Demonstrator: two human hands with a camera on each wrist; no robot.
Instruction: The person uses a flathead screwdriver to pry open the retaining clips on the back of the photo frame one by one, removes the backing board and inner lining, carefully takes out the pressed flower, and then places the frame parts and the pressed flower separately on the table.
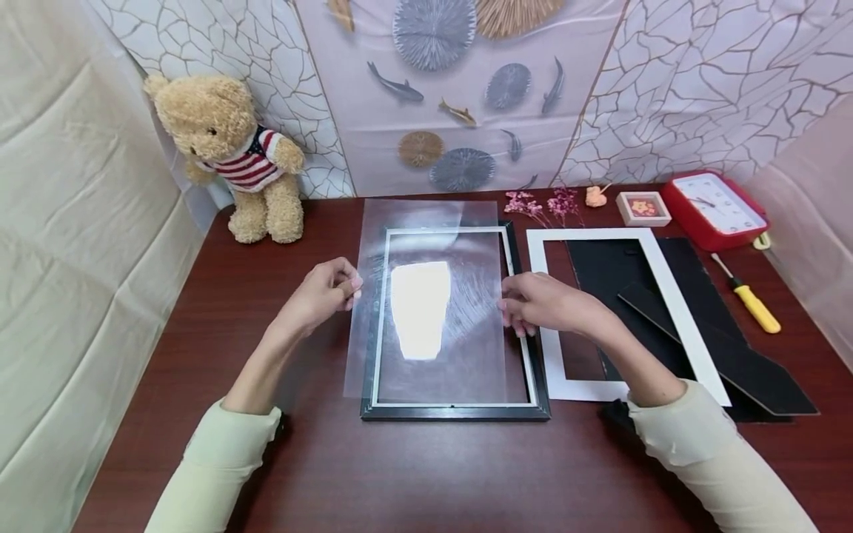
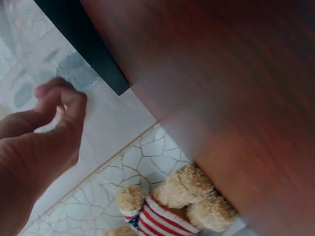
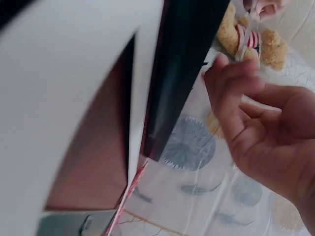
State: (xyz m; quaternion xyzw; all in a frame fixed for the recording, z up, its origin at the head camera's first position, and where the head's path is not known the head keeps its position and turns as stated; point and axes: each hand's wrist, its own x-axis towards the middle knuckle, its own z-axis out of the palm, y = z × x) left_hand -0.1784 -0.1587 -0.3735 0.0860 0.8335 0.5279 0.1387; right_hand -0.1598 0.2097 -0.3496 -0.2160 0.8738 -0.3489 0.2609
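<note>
A clear transparent sheet [image 1: 476,326] is held raised over a black picture frame [image 1: 460,413] with a pale inner edge. The sheet sits a little left of the frame and mirrors a bright light. My left hand [image 1: 331,285] pinches the sheet's left edge between thumb and fingers. On the opposite edge, my right hand [image 1: 536,300] grips the sheet with its thumb and fingertips. In the right wrist view, the sheet appears as a thin edge between the right hand [image 3: 266,128] and the other hand's fingers [image 3: 268,7].
Right of the frame, a white mat [image 1: 553,363] overlaps a black backing board [image 1: 600,266] with a stand leg [image 1: 753,370]. Farther right lie a yellow screwdriver [image 1: 756,305] and red clock [image 1: 720,211]. Pink dried flowers [image 1: 563,203] and a teddy bear [image 1: 233,159] stand along the back.
</note>
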